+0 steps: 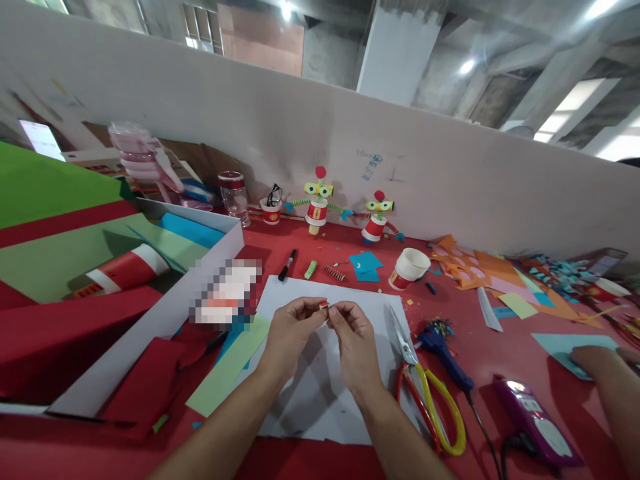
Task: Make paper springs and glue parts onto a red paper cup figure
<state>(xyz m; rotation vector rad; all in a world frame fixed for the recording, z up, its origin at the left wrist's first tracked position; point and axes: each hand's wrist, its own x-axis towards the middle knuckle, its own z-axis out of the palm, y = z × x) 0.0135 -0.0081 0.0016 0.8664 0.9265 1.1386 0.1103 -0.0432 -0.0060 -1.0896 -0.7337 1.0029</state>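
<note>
Between the fingertips of both hands is a small folded paper strip (325, 305), red with pale green or white edges. My left hand (294, 331) pinches it from the left, thumb and forefinger closed. On its other side, my right hand (356, 337) pinches it the same way. Both hands are above a white sheet (320, 413) on the red table. Beyond the sheet lie a green pleated paper spring (311, 269), a red pleated paper spring (335, 273), a black marker (287, 265) and blue paper squares (365, 267).
Scissors (411, 360) with red and yellow handles lie right of the sheet, beside a blue glue gun (445, 357). Stacked paper cups (410, 267) and two paper-cup robots (317, 212) stand behind. A box (150, 333) fills the left. Another person's hand (597, 360) touches light-blue paper at right.
</note>
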